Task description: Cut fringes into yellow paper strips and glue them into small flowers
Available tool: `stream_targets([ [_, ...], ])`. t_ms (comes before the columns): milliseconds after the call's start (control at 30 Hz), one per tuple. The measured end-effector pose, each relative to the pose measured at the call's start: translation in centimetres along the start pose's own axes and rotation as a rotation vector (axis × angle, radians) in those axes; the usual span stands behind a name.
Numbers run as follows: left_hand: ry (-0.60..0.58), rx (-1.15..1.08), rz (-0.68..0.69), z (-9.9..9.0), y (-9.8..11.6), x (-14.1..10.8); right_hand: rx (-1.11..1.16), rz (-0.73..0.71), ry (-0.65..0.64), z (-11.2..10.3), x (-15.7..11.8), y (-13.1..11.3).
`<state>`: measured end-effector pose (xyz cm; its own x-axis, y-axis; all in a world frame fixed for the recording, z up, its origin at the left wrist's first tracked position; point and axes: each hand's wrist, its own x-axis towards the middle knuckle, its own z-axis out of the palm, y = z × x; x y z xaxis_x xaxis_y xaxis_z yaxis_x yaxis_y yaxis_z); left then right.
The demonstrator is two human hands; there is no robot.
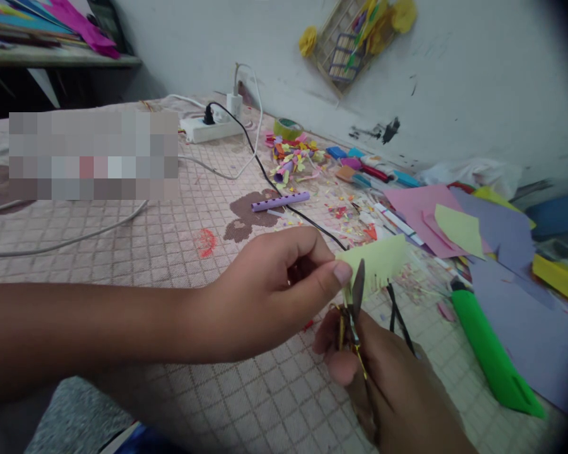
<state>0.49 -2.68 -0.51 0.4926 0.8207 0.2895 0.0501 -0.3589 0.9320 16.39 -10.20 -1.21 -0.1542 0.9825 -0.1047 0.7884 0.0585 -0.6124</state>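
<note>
Between thumb and fingers, my left hand [284, 290] pinches the left end of a pale yellow-green paper strip [383, 261]. Several short slits run along the strip's lower edge. My right hand [388, 378] is wrapped round the handles of gold-handled scissors [358, 293], whose blades point up. The blades are parted at the strip's lower edge, close to my left thumb; one blade lies in front of the paper. Part of the scissor handles is hidden by my right fingers.
Beyond my hands lie a purple punched tube [280, 202], a black cable, paper scraps [293, 157], green tape [288, 128] and a white power strip [213, 129]. At right are purple sheets [515, 321], pink paper [426, 214] and a green cutter [495, 353]. A wall stands behind.
</note>
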Motion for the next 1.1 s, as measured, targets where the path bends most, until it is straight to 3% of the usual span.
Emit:
stream_targets([
  [267,-0.011,-0.028,-0.002,-0.11,-0.03,-0.11,-0.017,-0.049,-0.003,-0.08,0.03,0.14],
  [600,0.027,0.095,0.039,-0.36,0.24,0.19,-0.012,-0.018,-0.008,-0.08,-0.02,0.21],
  [1100,-0.001,0.069,0.023,-0.41,0.14,0.27,0.016,0.037,-0.024,-0.10,0.14,0.13],
])
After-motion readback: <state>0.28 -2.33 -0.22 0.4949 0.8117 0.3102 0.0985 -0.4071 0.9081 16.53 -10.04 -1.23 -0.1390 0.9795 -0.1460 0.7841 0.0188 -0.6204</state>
